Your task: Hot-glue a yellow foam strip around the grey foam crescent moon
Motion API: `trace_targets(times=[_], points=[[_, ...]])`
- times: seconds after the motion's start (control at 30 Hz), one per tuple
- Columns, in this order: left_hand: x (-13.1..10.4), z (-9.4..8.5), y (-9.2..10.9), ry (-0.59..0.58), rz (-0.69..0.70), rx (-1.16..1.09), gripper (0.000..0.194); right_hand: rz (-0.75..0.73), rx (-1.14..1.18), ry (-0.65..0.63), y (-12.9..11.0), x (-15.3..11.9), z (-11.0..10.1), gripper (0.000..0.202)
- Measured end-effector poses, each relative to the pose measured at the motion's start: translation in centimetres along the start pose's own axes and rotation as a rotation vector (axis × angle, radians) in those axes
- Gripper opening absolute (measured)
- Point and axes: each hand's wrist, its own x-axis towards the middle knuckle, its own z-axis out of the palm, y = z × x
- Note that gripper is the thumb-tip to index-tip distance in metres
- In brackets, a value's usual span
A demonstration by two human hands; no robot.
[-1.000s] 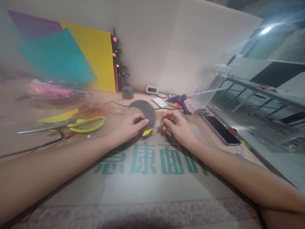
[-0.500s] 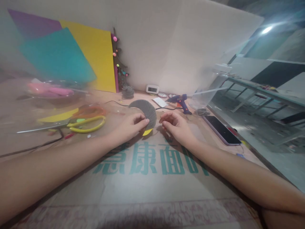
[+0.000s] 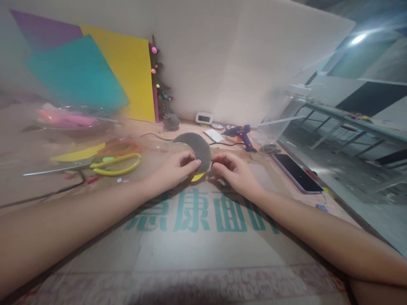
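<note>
A crescent wrapped in grey yarn is held up over the middle of the work surface, its lower tip showing bare yellow. My left hand is closed on the crescent's inner side, with the thumb pressed flat on the grey wrapping. At the outer right edge, the fingertips of my right hand are pinched together and touch or nearly touch the crescent. Whatever lies between those right fingertips is too small to make out.
Yellow-handled scissors and orange-handled ones lie left. Behind are a hot glue gun, a small white clock and a grey yarn coil. A phone lies right; a printed sheet covers the front.
My right hand has moved slightly left, bringing its fingertips to the crescent's outer edge. My left hand keeps its hold, with the crescent almost in the same place.
</note>
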Motion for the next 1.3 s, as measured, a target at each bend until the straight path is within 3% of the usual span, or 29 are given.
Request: trace_targets(times=[0.1,0.23,0.57,0.73,1.3], points=[[0.15,-0.02,-0.34,0.004,0.07,0.057,0.027,-0.046,-0.13,-0.026,-0.3,0.0,-0.14,0.014],[0.23,-0.02,-0.63,-0.031,0.105,0.072,0.029,-0.123,-0.242,-0.062,-0.44,0.17,-0.29,0.022],[-0.19,-0.04,-0.1,0.041,0.036,0.257,0.037,-0.11,-0.241,-0.097,-0.75,0.11,-0.26,0.023],[-0.08,0.07,-0.5,0.039,0.092,0.3,0.039,-0.121,-0.302,-0.103,-0.45,0.2,-0.1,0.023],[-0.34,-0.15,0.23,0.038,0.055,0.268,0.042,-0.123,-0.336,-0.107,-0.73,-0.03,0.07,0.026]])
